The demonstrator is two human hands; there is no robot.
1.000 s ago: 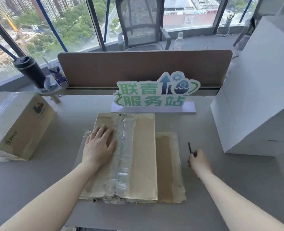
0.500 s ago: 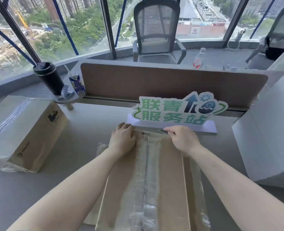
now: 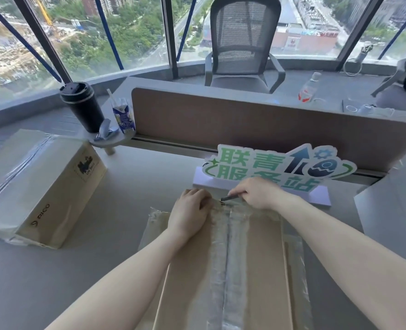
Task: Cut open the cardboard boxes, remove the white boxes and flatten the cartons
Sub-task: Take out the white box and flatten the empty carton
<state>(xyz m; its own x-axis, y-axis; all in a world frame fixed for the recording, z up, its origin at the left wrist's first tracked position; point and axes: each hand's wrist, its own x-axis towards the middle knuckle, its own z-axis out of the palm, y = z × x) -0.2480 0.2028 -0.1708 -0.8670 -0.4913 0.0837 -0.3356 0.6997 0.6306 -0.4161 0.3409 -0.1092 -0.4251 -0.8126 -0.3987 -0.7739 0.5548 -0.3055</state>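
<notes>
I see right hand [image 3: 256,194] gripping dark blade [image 3: 229,198], tip at taped seam, 12 o'clock edge of cardboard box [image 3: 256,270]. Left hand [image 3: 190,213] presses flat beside, fingers relaxed.

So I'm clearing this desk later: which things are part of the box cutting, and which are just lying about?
Part of the job:
- flattened carton, left hand on it
- small dark cutter, pinched in the right hand
- taped PICO carton
- white box

Lying about:
- black tumbler
- drink carton
- green sign
- water bottle
</notes>
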